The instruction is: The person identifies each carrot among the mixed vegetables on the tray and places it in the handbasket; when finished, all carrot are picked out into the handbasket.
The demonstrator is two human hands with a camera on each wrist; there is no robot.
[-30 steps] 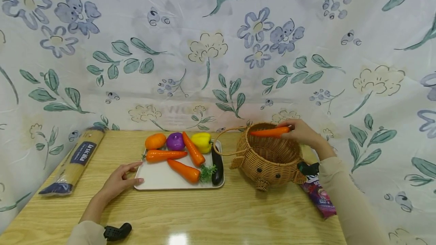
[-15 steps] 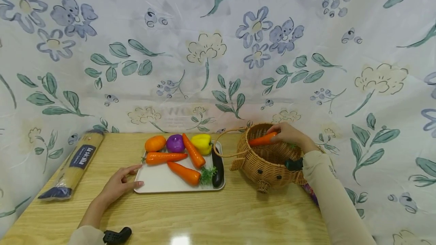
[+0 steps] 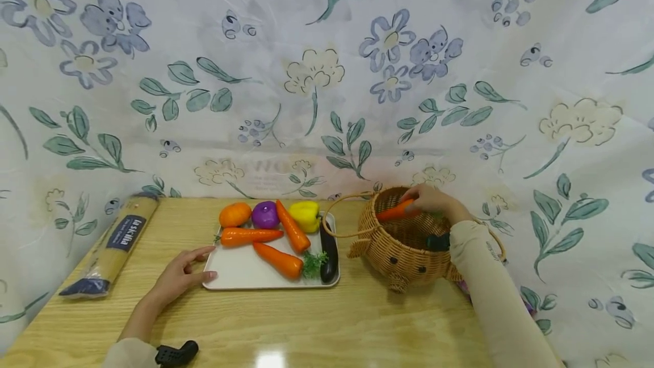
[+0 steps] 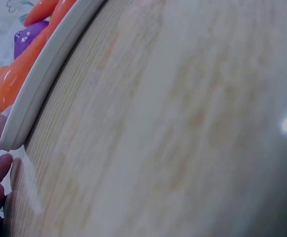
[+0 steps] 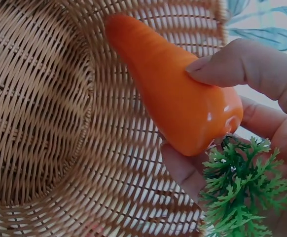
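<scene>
An orange carrot with a green leafy top is pinched between the thumb and fingers of my right hand. Its tip points down into the wicker basket, which has an animal face, and my fingers are inside the rim. At the left, my left hand rests on the edge of a white tray, thumb on the corner and fingers spread loosely along the side. On the tray lie three carrots, an orange pumpkin-like vegetable, a purple round vegetable, a yellow bell pepper and an eggplant.
A spaghetti packet lies at the left of the wooden table. The basket's looped handle leans toward the tray. Behind the basket, my right forearm mostly covers a purple packet. A floral cloth hangs behind.
My right hand has lowered the carrot from above the basket's rim to inside it, moving slightly left. My left hand has stayed at the tray edge.
</scene>
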